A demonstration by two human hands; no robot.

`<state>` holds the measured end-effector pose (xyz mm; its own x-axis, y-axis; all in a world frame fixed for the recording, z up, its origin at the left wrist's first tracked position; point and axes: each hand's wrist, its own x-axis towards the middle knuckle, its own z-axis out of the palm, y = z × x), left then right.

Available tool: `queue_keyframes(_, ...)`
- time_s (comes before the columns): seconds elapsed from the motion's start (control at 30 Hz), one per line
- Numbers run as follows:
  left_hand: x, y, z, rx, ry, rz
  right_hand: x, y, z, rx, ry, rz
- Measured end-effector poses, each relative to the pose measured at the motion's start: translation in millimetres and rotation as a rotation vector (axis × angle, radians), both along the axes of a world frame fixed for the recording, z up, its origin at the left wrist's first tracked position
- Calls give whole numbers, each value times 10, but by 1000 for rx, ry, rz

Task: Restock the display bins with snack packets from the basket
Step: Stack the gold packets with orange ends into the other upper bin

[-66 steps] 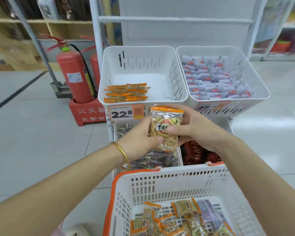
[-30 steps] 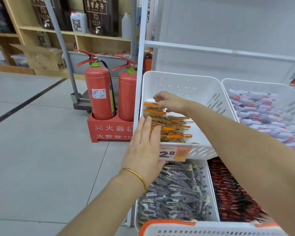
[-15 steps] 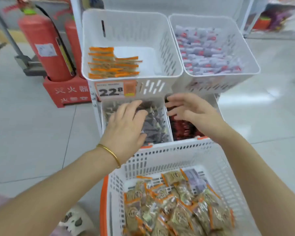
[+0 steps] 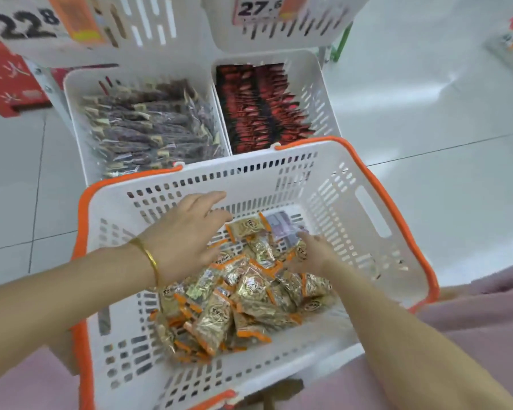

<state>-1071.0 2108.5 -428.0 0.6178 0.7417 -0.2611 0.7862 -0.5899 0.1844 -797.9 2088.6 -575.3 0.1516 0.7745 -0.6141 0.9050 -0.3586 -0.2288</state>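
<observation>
Risk: the slick snack packets [image 4: 249,291] lie loosely heaped, so a hasty grab may take too many and drop some over the basket [image 4: 397,208] rim onto the floor. Left hand [image 4: 187,232] released, fingers spread over the heap. Right hand [image 4: 311,253] is down on the far packets, grasp cannot be told. The near basket holds gold-orange packets plus a grey packet [image 4: 282,226]. Far left bin [image 4: 71,113] holds dark packets [image 4: 148,131], far right bin [image 4: 317,93] red packets [image 4: 258,110].

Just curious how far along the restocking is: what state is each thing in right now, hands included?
Basket: partly filled.
Snack packets: heaped loose in the basket.
Left hand: open, empty, above the heap.
Right hand: open, reaching into the packets.
Lower left bin: full of dark packets.
Lower right bin: full of red packets.
</observation>
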Motion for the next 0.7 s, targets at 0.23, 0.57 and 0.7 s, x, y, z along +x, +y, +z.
queue_keyframes(0.23,-1,49,-48,-104,-25,44,20,-29,-247,43,-50,-12)
queue_keyframes(0.57,41,60,-105,-145,-27,43,-164,-45,-224,-39,153,35)
queue_keyframes(0.7,23,53,-50,-160,-38,56,-172,116,118,74,274,13)
